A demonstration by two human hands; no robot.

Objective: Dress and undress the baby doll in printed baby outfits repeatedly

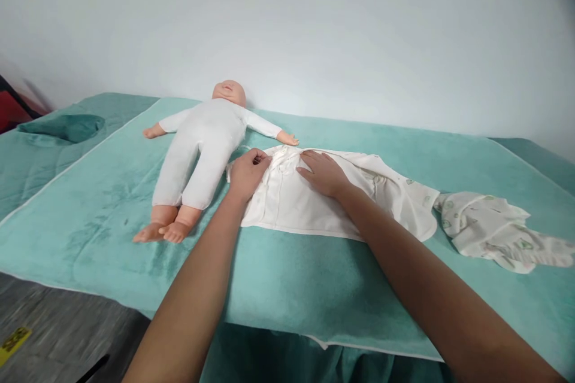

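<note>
A green towel [287, 287] covers the table. On it lies a baby shirt [291, 206], white and spread out. The left hand [247, 172] pinches the shirt's top edge. The right hand [324, 173] lies flat on it, fingers open. A spotty cloth [494, 230] lies to the right. A doll [202, 143] lies on its back, just left of the shirt.

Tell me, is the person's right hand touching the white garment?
Touching. The head view shows the right hand lying flat, palm down, on the white garment, with no gap between them.
</note>
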